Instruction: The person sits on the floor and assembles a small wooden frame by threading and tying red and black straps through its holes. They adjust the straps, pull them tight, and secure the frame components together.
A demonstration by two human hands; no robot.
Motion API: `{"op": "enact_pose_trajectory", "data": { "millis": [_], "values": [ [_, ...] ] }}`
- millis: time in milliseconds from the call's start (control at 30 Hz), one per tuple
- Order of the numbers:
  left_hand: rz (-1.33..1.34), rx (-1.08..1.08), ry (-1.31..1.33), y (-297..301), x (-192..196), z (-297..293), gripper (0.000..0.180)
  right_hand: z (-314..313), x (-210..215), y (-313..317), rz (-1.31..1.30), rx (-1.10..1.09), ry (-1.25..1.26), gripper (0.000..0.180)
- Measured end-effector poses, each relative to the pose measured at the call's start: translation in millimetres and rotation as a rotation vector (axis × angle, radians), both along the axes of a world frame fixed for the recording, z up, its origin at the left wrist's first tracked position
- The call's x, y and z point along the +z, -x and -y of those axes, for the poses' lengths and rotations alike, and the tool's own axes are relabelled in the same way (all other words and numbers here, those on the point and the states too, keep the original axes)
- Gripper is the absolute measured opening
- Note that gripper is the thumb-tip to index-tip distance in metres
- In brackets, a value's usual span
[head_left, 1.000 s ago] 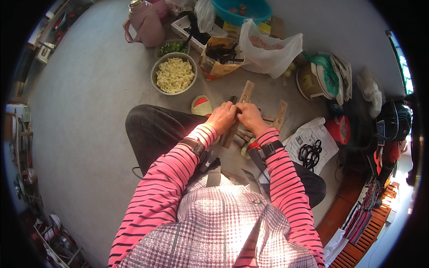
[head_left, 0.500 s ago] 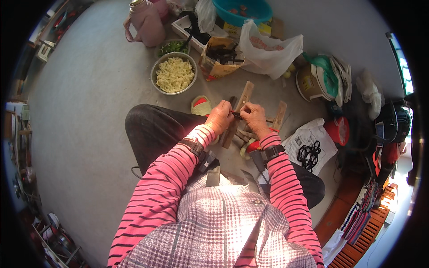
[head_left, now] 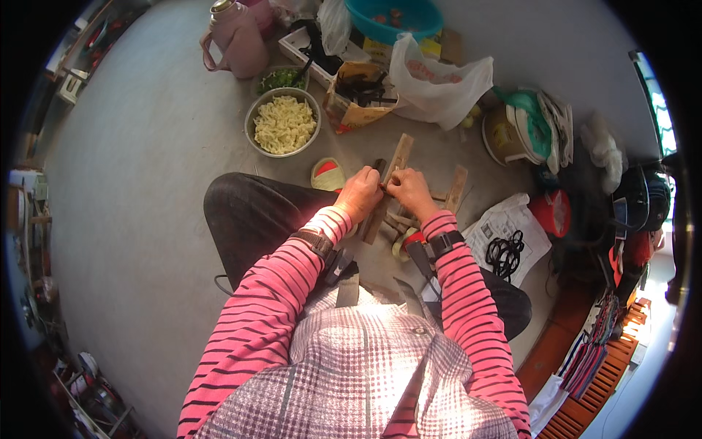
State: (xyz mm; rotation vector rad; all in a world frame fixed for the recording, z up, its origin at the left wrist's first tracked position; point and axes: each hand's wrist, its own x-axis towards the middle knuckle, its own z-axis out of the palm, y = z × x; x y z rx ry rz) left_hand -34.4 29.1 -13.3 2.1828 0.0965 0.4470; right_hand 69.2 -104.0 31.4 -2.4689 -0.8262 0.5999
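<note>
My left hand (head_left: pixel 360 194) and my right hand (head_left: pixel 412 192) meet over a low wooden stool (head_left: pixel 399 155), whose slats run away from me. The fingers of both are curled and pinched close together. A small dark piece shows at the fingertips between them, mostly hidden, so I cannot make out its kind. Right of the stool, several black loops (head_left: pixel 506 252) of cord or band lie on a printed white sheet (head_left: pixel 537 238). Beyond my hands stands an open carton (head_left: pixel 358 115) with dark strips in it.
A metal bowl (head_left: pixel 250 139) of pale shredded food stands ahead, by a bowl of chopped greens (head_left: pixel 281 77) and a pink thermos (head_left: pixel 245 45). A white plastic bag (head_left: pixel 442 88), a blue basin (head_left: pixel 398 31), a tan bucket (head_left: pixel 504 135) and a red container (head_left: pixel 552 214) line the right side.
My right hand has turned and drawn down slightly towards the left hand, its fingers closing in. The dark piece between the hands shows less now.
</note>
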Motion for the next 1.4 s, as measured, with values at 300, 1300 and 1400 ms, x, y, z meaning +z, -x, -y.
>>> {"op": "enact_pose_trajectory", "data": {
  "millis": [300, 1300, 1400],
  "values": [
    [-0.014, -0.001, 0.059, 1.3, 0.7, 0.0, 0.017, -0.7, -2.4, 4.6, -0.072, 0.040, -0.156, 0.012],
    [-0.052, -0.070, 0.105, 1.2, -10.8, -6.9, 0.016, 9.5, 3.8, 13.2, -0.015, -0.018, -0.157, 0.016],
    [-0.064, -0.082, 0.054, 1.0, -9.2, -4.5, 0.015, 4.3, 5.3, 11.0, 0.013, 0.015, -0.055, 0.017]
  ]
}}
